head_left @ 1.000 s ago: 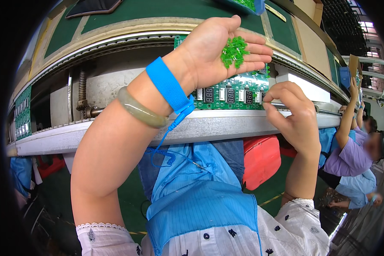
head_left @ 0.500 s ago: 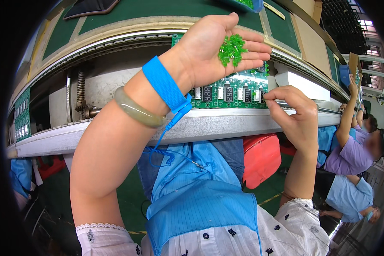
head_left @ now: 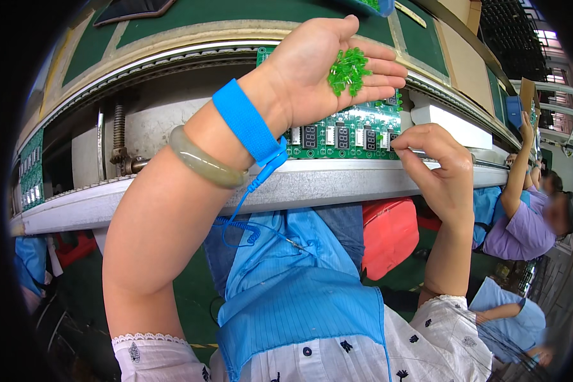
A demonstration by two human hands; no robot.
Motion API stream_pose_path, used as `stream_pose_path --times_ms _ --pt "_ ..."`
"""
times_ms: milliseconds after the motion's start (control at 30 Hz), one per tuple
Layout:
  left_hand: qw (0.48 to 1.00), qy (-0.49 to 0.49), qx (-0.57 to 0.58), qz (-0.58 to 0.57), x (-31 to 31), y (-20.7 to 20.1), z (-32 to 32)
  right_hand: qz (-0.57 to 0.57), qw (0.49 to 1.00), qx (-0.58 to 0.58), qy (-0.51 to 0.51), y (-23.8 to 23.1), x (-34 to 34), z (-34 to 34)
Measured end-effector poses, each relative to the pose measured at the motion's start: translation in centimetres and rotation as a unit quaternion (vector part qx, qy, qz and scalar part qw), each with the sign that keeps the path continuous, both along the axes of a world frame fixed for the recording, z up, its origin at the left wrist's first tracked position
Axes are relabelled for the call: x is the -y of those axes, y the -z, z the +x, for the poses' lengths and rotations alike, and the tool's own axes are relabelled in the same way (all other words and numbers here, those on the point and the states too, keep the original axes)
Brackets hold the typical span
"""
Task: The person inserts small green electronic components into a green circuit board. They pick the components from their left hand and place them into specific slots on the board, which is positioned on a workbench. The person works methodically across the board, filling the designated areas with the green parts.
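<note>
My left hand is palm up above the circuit board, fingers stretched out flat, and holds a loose pile of small green LEDs with thin metal legs. Under it lies the green circuit board, carrying several black digit displays and white connectors; my hand hides part of it. A single green LED stands between connectors near the board's right end. My right hand is closed in a pinch at the board's right edge, beside the last display. Whatever lies between thumb and forefinger is too small to make out.
The board sits between the conveyor's metal rails. More boards lie at the far left. Beyond are a phone and a blue bin of green LEDs. A blue strap with a cord circles my left wrist. Co-workers sit at right.
My hands keep almost the same pose, the right still pinching at the board's edge. At lower right a co-worker in light blue has shifted lower in the picture.
</note>
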State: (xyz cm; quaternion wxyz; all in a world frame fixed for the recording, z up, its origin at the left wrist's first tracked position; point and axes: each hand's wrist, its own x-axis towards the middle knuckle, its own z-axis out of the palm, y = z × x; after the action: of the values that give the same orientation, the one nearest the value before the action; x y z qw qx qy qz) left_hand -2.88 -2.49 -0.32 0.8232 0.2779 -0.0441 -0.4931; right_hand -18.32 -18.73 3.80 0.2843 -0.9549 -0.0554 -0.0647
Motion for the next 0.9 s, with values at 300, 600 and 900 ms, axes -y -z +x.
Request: stream_pose_path --times_ms 300,600,900 --pt "1.0 -0.005 0.007 -0.002 -0.04 -0.12 -0.18 -0.041 0.999 0.012 -0.03 -0.14 -0.06 0.54" --pt "1.0 -0.004 0.001 -0.002 -0.03 -0.27 -0.16 -0.064 0.996 0.041 -0.054 0.25 0.41 0.66" --pt "1.0 -0.008 0.002 -0.004 0.03 -0.19 -0.14 -0.107 0.993 0.023 -0.053 -0.06 -0.31 0.78"
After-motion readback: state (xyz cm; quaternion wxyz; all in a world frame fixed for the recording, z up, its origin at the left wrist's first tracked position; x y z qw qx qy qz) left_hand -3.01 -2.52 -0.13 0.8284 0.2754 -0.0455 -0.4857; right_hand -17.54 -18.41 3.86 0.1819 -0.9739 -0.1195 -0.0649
